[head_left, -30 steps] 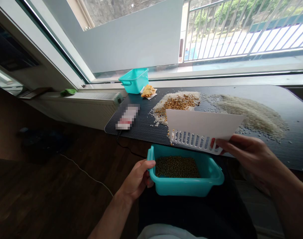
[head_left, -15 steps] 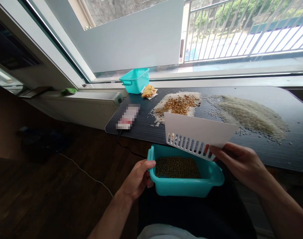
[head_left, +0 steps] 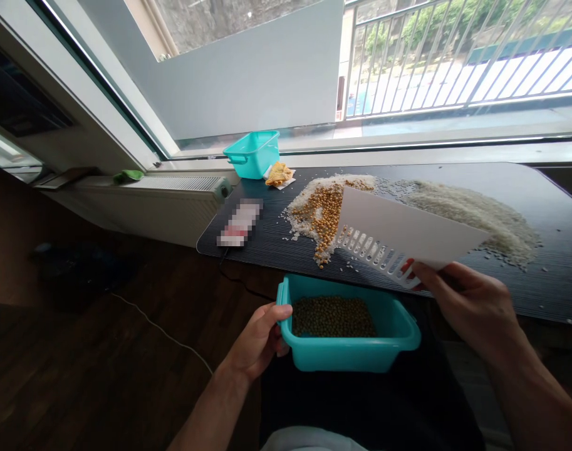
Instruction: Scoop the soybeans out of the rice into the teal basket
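Observation:
My left hand [head_left: 257, 341] grips the left rim of a turquoise tub [head_left: 349, 351] that holds greenish-brown beans [head_left: 333, 317], just below the edge of the black table [head_left: 549, 188]. My right hand [head_left: 468, 304] is closed on the lower right corner of a white slotted plastic scoop [head_left: 403, 235], held tilted over the table. The scoop's left edge touches a pile of yellow beans mixed with rice [head_left: 324, 207]. A long heap of white rice [head_left: 468, 210] lies behind and to the right of the scoop.
A second, smaller turquoise tub [head_left: 252, 152] stands at the table's far left corner beside a yellow wrapper [head_left: 277, 173]. A blurred flat object [head_left: 241, 222] lies near the left edge. A white radiator [head_left: 173, 188] runs along the window; dark wood floor and a cable are to the left.
My right hand has carried the scoop from above the near tub back and to the right onto the table, against the bean pile. The left hand and tub have stayed put.

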Motion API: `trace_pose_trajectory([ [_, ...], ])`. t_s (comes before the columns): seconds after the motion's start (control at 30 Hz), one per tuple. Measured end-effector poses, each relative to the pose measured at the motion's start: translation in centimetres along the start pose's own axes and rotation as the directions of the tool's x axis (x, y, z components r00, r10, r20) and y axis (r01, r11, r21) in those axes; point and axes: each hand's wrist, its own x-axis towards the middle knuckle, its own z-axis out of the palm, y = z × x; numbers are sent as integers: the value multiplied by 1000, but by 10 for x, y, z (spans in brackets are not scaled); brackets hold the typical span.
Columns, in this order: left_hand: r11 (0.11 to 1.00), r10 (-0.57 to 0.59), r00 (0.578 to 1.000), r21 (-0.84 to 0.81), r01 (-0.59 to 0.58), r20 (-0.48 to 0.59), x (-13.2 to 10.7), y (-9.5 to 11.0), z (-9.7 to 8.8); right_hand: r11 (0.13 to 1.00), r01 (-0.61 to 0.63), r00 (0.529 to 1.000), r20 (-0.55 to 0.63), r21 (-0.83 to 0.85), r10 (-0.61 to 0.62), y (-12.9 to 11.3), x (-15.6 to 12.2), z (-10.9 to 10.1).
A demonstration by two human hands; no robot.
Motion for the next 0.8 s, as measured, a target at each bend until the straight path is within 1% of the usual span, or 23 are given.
trace_pose_trajectory([
  [0.07,1000,6,1000,1,-6,8,0,0,0,1000,19,998,56,24,-20,0,-1,5],
  [0.13,1000,7,1000,2,-7,14,0,0,-1,999,28,997,76,26,-30,1,0,6],
  [0.27,1000,4,1000,-4,-4,9,1,0,-1,999,25,1000,-1,-43,-25,0,0,-3],
  [0.33,1000,7,1000,-8,-7,2,1,0,-1,999,20,1000,-19,-37,-21,-1,-2,-9],
  [0.43,1000,11,1000,-11,-11,-2,1,0,-1,999,29,999,31,14,-29,-4,-5,-13],
  [0.53,1000,6,1000,-2,-6,4,1,0,-1,999,40,995,94,27,-43,-4,-5,-11],
  [0.67,1000,6,1000,0,-6,6,0,1,-1,999,41,991,130,11,-42,-4,-3,-8],
  [0.8,1000,10,1000,1,-10,2,0,0,0,999,28,985,172,36,-34,-8,-4,-8],
])
